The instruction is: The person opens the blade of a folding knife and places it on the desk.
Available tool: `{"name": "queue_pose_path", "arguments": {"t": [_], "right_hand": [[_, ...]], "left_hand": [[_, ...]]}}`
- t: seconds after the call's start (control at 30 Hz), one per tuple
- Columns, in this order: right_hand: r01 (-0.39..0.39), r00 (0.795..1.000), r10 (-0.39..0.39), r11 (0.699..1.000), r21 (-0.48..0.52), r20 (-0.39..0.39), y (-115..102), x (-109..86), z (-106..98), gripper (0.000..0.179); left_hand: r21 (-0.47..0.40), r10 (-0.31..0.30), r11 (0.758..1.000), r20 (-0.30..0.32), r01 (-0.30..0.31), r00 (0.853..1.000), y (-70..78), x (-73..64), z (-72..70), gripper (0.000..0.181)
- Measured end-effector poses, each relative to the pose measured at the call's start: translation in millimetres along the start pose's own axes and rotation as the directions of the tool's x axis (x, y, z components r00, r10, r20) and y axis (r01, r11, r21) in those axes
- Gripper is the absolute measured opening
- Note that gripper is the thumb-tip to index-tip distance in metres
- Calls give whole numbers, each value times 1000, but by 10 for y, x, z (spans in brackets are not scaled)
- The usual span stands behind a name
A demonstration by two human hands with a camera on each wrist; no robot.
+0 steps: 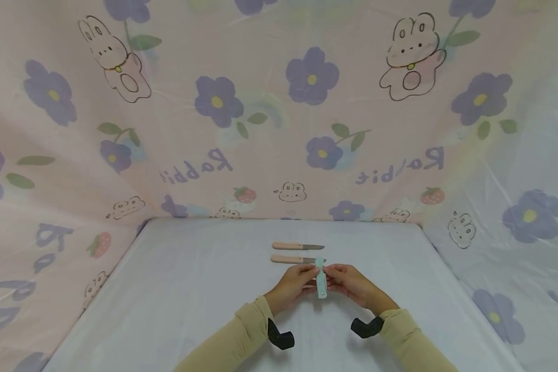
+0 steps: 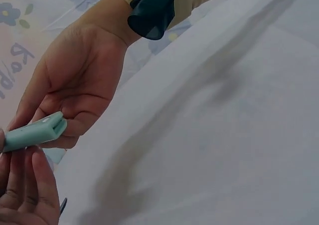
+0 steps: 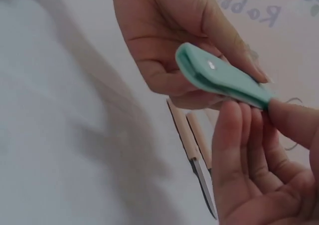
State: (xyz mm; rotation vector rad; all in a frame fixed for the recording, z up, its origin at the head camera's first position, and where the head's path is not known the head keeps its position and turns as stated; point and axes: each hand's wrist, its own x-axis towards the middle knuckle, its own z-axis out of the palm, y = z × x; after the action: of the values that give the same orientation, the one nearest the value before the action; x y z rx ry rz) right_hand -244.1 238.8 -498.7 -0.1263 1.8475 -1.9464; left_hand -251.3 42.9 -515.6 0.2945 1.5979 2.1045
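A mint-green folding knife (image 1: 322,285), its slotted handle with a small rivet near one end, is raised between both hands. My left hand (image 1: 294,284) pinches it from the left, thumb on one side and fingers beneath. From the right, my right hand (image 1: 352,285) pinches it the same way. In the right wrist view the slot along the edge of the folding knife (image 3: 224,78) faces the camera, and no blade shows out of it. The left wrist view catches the end of the folding knife (image 2: 37,132) beyond the fingers.
Just beyond the hands lie two knives with light wooden handles, a farther knife (image 1: 287,246) and a nearer knife (image 1: 286,259), blades pointing right. They rest on a white-covered table (image 1: 190,289). A printed curtain (image 1: 260,129) surrounds the table at the back and sides.
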Motion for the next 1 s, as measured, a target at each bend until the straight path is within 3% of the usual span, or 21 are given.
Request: {"name": "queue_pose_path", "arguments": {"t": [0.4, 0.73, 1.0], "right_hand": [[97, 988, -76, 983, -157, 132, -87, -10, 273, 28], [127, 979, -91, 971, -201, 182, -26, 28, 328, 24], [138, 976, -102, 973, -184, 191, 67, 41, 324, 24]], "left_hand": [[57, 23, 998, 11, -24, 1000, 131, -272, -205, 34], [100, -40, 995, 101, 30, 994, 132, -357, -341, 36], [88, -81, 993, 107, 72, 991, 104, -399, -353, 35]]}}
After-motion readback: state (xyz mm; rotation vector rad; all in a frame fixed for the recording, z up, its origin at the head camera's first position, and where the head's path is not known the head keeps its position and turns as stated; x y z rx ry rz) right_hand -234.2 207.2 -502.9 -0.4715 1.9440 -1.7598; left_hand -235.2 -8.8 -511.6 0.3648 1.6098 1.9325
